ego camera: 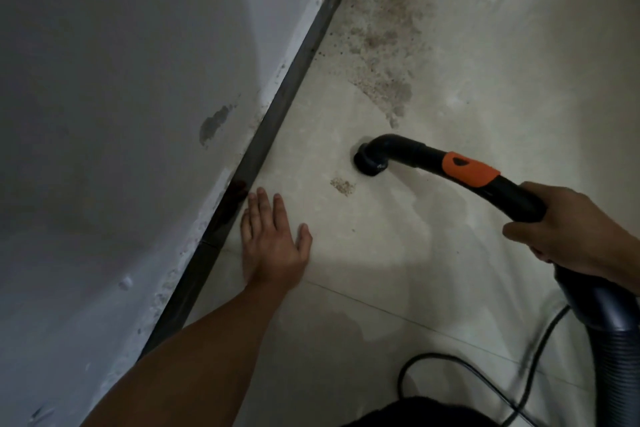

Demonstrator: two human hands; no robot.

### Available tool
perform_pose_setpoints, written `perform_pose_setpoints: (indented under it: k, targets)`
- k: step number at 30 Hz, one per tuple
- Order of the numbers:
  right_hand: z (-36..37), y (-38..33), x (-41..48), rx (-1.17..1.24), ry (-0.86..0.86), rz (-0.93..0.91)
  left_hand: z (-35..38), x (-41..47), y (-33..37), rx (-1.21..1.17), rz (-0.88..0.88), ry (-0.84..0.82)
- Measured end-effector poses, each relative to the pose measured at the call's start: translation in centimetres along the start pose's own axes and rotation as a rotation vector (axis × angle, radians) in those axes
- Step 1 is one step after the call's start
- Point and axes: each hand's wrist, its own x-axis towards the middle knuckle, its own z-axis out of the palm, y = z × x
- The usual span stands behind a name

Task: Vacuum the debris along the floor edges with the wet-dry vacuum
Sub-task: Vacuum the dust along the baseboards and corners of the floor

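Hose trails from the right grip, clamped round the wand; the left grip lies flat, fingers straight. Most debris ahead looks not yet vacuumed.

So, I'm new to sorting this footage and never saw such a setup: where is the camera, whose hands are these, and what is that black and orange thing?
There is no robot: the picture comes from a camera worn on a person's head, looking down at their hands. The right hand grips the black vacuum wand with its orange collar; its nozzle sits on the tiled floor. The left hand lies flat, fingers straight, beside the skirting under the wall. A small debris patch lies near the nozzle, a large debris patch farther along the edge. A ribbed hose and a cord trail back.
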Motion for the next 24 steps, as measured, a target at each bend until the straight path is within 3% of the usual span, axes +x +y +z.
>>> perform_pose_setpoints:
  k: [3, 10, 15, 20, 24]
  targets:
    - [1.0, 0.1, -1.3, 0.013, -0.069, -0.004, 0.0, 0.0, -0.1, 0.010, 0.001, -0.019]
    - [2.9, -0.1, -2.8, 0.060, -0.048, -0.036, -0.3, 0.0, 0.0, 0.014, 0.004, -0.023]
    - [4.3, -1.1, -1.8, 0.117, 0.080, -0.013, -0.3, -0.1, 0.1, 0.002, 0.005, -0.017]
    - [5.7, -2.7, -2.3, 0.128, -0.106, -0.093, -0.5, -0.2, 0.0, 0.009, 0.016, -0.045]
    - [3.0, -0.7, -2.5, 0.106, -0.023, -0.018, -0.8, -0.7, -0.2, 0.024, 0.037, -0.029]
